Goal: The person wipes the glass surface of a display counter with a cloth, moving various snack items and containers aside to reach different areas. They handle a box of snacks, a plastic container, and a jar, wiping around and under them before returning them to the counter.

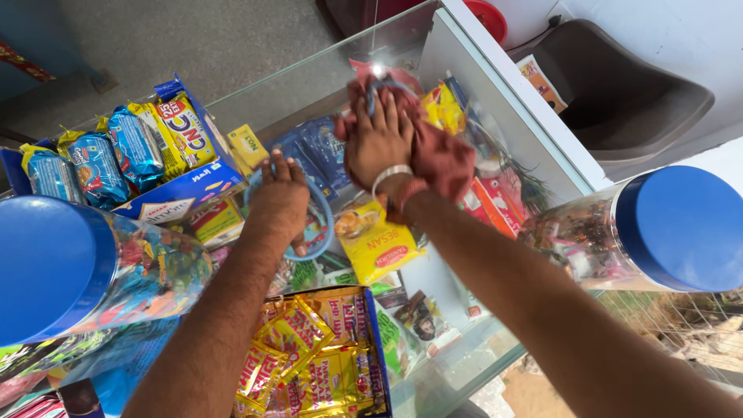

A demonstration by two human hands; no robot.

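Fingers of the right hand [378, 147] press a maroon cloth [441, 159] flat; left hand [280, 203] lies released.

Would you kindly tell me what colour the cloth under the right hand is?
The cloth is dark red, clearest in the head view.

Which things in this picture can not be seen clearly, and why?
- Left hand: the fingertips and palm are hidden by the hand's own back, so its grip on the blue ring is unclear.
- Cloth: partly covered by the right hand.
- Left jar: cut off by the picture's left edge.
- Goods under the glass counter: blurred by reflections.
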